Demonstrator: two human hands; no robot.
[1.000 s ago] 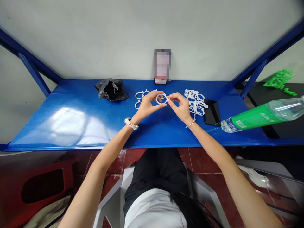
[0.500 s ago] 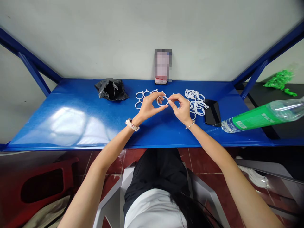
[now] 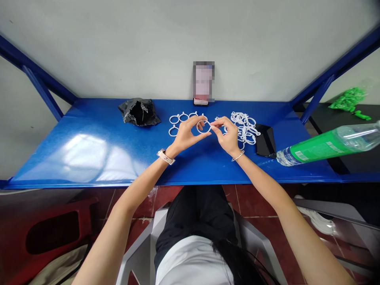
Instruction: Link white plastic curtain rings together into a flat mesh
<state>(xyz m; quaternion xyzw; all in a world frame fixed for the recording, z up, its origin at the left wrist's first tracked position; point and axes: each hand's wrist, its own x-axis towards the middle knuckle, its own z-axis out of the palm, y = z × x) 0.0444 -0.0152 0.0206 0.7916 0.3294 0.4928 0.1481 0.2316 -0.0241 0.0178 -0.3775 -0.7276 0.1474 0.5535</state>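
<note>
A white plastic curtain ring (image 3: 197,128) with a small eyelet is held up between my two hands, above the blue table (image 3: 142,158). My left hand (image 3: 184,136) curves around its left side, thumb below and fingers above. On its right edge, near the eyelet, the thumb and fingertips of my right hand (image 3: 228,138) pinch it. Similar rings (image 3: 170,119) lie in rows beyond and left of my left hand, some partly hidden by it. A tangled pile of white rings (image 3: 240,118) sits just right of my right hand.
A crumpled black plastic bag (image 3: 126,111) lies open at the back left. Against the wall leans a phone (image 3: 201,101). Right of the pile are a flat black object (image 3: 265,142) and a green-labelled bottle (image 3: 323,145). Blue frame bars (image 3: 44,93) rise at both ends.
The ring and the fingers holding it have shifted very slightly to the right. Everything else stays where it was.
</note>
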